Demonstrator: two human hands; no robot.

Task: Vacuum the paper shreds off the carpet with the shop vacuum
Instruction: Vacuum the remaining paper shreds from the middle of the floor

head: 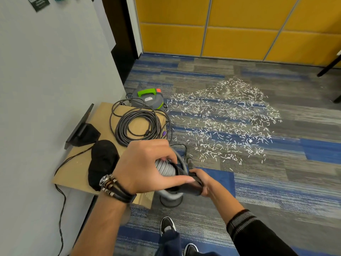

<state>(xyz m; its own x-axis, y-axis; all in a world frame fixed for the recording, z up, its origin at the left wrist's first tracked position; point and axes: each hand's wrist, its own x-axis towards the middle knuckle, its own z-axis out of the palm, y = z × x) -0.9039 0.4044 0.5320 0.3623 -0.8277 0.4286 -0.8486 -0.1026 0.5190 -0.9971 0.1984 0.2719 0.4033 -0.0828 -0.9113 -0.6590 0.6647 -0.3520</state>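
White paper shreds (225, 119) lie scattered in a wide patch over the grey and blue carpet (276, 182). The grey shop vacuum (147, 98) with a green handle stands by the wall at the patch's left edge. My left hand (145, 165) grips the ribbed grey hose (165, 169) near its end. My right hand (200, 182) grips the black nozzle (188, 184) fitted at that hose end. Both hands are close together, in front of the shreds. The hose loops down to the floor below my hands.
A coiled grey power cord (136, 124) lies on a cardboard sheet (79, 169) beside the white wall (46, 80). A black cap (103, 159) and a thin black cable rest on the cardboard. Yellow panels (230, 28) close off the back. My shoes (167, 225) are near the bottom.
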